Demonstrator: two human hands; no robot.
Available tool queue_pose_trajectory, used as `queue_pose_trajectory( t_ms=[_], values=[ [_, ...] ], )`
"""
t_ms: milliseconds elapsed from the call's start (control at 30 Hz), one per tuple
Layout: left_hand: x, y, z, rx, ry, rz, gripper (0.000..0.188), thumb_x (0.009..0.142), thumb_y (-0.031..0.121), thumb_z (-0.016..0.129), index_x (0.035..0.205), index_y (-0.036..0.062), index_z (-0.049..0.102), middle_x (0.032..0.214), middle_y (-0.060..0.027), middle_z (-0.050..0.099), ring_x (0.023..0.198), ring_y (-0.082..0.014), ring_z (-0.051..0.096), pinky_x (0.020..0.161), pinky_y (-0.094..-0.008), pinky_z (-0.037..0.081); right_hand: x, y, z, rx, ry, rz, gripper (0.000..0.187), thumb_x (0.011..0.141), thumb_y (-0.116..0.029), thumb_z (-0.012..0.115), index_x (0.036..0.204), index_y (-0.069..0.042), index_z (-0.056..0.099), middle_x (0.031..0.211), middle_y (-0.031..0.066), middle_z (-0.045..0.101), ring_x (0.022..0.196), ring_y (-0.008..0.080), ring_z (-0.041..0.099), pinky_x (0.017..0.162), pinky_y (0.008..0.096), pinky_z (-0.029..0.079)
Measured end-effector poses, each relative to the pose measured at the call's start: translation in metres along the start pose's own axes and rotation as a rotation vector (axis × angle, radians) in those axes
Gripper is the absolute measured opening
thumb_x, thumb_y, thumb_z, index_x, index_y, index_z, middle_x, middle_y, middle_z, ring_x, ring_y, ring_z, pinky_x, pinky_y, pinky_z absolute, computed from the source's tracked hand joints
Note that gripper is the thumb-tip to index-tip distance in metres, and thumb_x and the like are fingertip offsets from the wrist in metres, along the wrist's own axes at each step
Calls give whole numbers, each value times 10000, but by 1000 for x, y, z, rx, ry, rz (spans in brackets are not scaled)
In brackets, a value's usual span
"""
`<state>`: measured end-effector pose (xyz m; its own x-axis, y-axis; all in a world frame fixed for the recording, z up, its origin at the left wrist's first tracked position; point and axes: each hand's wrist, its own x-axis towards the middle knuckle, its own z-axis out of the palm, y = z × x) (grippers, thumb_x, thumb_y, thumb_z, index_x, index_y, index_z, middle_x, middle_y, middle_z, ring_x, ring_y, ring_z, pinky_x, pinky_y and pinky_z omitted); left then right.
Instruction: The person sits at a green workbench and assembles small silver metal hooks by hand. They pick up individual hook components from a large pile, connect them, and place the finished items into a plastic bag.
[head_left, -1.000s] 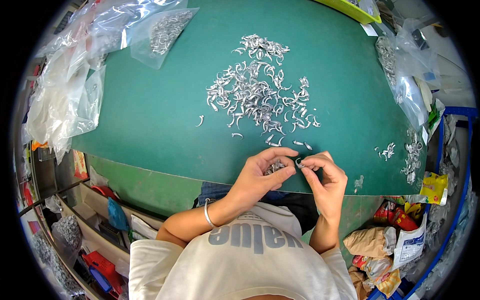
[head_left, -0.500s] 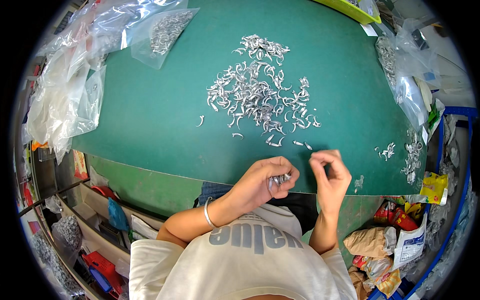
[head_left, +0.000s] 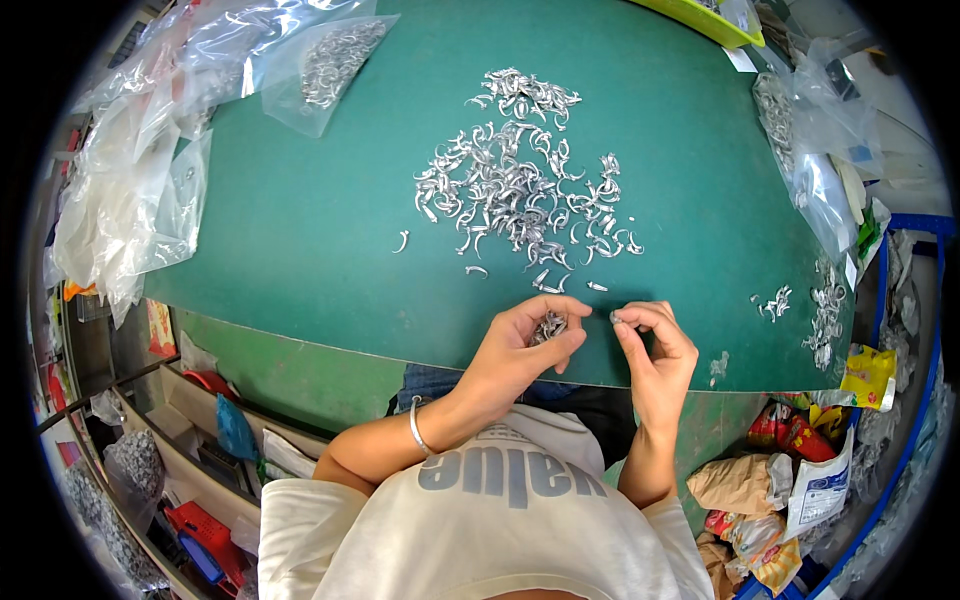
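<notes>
My left hand (head_left: 520,345) is curled around several small silver curved metal pieces (head_left: 548,328), which show between the thumb and fingers. Close by on the right, my right hand (head_left: 655,345) pinches a small silver metal piece (head_left: 616,317) between thumb and fingertips; its exact shape is too small to make out. Both hands are over the near edge of the green table (head_left: 330,240). Beyond them lies a loose pile of curved silver metal pieces (head_left: 515,195), with a smaller heap (head_left: 525,93) behind it. A single piece (head_left: 597,287) lies just ahead of the hands.
Clear plastic bags (head_left: 130,200) cover the far left, one bag (head_left: 340,65) filled with metal pieces. Small clusters of pieces (head_left: 825,310) lie at the right edge, near more plastic bags (head_left: 820,195). A yellow-green tray (head_left: 705,22) stands at the far right.
My right hand has picked up one of the loose pieces near the table's front. My left hand has turned and its fingers have shifted around the pieces it holds.
</notes>
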<state>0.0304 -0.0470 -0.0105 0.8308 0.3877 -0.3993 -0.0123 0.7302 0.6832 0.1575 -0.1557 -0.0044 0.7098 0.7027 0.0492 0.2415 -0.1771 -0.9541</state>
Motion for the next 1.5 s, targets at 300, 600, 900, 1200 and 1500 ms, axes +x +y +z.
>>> queue_pose_trajectory(
  t_ms=[300,600,900,1200,1500],
  values=[
    [-1,4,7,169,-3,79,136,840,67,623,964,11,607,839,-9,582,618,-30,436,524,-179,350,-6,-23,0,-188,-33,-239,145,668,52,687,797,1,644,793,95,620,770,231,539,684,305,433],
    [-4,7,7,34,-96,3,131,869,121,591,918,0,570,804,-14,575,628,-31,444,535,-175,353,-11,-18,1,71,-56,-125,139,677,41,697,800,19,637,791,89,625,760,203,537,686,292,427],
    [-4,5,5,-107,-160,-76,126,866,142,607,904,24,586,763,-12,558,594,-37,425,519,-171,340,-13,-17,0,216,-66,-70,116,711,33,681,814,34,627,806,97,620,784,201,534,712,291,420],
    [-5,3,6,-13,-64,-41,137,864,135,611,927,15,598,763,0,557,604,-34,432,524,-170,343,-9,-12,-3,210,-28,-47,90,752,54,641,839,36,627,825,90,616,807,184,536,740,279,421],
    [-1,1,1,-166,30,-113,169,917,165,532,916,7,592,736,-12,516,596,-56,374,504,-204,293,29,66,-103,-914,585,-104,97,793,-44,639,883,-9,655,877,108,620,843,231,553,772,325,443]
  ],
)
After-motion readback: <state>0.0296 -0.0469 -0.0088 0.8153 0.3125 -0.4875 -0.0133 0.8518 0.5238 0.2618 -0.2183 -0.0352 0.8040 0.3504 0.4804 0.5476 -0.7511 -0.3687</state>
